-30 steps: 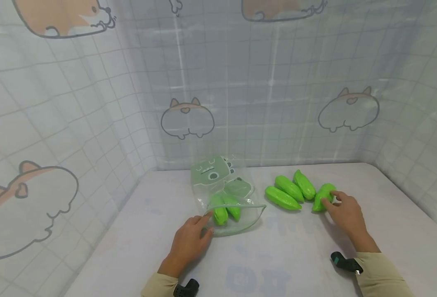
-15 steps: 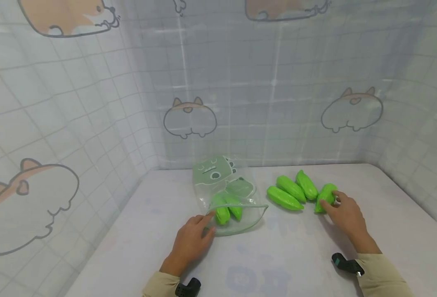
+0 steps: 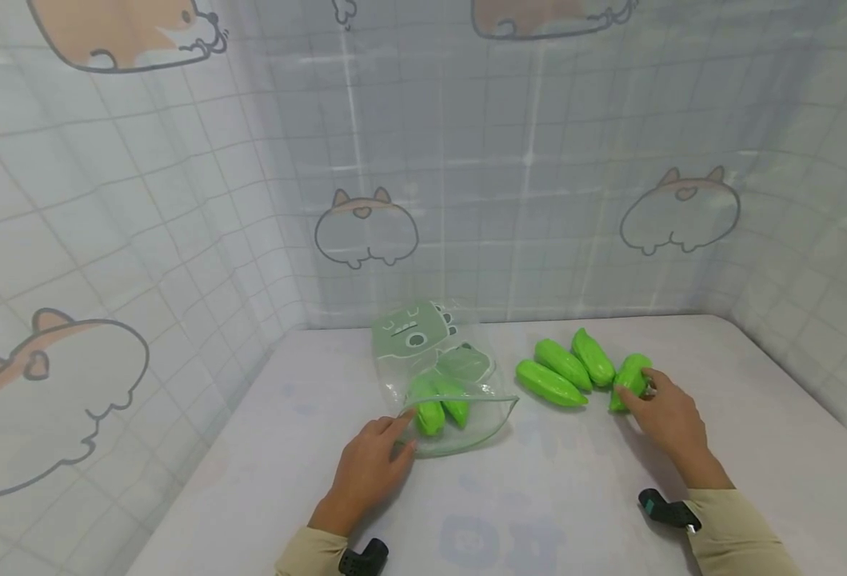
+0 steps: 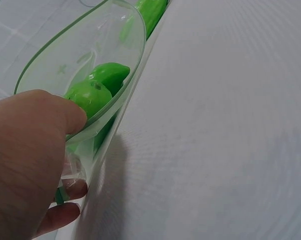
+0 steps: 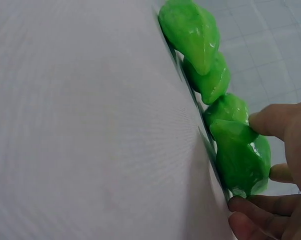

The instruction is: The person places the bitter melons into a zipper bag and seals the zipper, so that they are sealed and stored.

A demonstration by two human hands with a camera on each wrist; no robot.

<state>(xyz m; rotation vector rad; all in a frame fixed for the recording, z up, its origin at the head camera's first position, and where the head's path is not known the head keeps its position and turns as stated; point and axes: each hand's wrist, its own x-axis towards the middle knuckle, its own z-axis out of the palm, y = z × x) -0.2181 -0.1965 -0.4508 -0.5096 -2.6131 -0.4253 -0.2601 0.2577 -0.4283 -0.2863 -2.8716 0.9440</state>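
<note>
My left hand (image 3: 369,468) holds the near left edge of the mouth of a clear plastic bag (image 3: 410,336) with a green cartoon print. Its green-edged mouth gapes toward me, and two bright green, tapered toy vegetables (image 3: 430,416) lie inside. In the left wrist view, a finger (image 4: 73,117) lies over the bag's rim (image 4: 145,37), with other fingertips below. To the right, my right hand (image 3: 671,416) grips another green toy vegetable (image 3: 628,380) between thumb and fingers. That vegetable (image 5: 243,160) rests on the table in the right wrist view, its lower end partly behind the fingertips.
Three more green toy vegetables (image 3: 562,364) lie side by side between the bag and my right hand. The pale table (image 3: 495,496) ends at a curtain (image 3: 488,264) with a grid and dog drawings, which hangs behind and along both sides.
Both hands keep nearly the same places. The right fingers shift slightly on the green toy vegetable, which stays on the table. The bag has not visibly moved.
</note>
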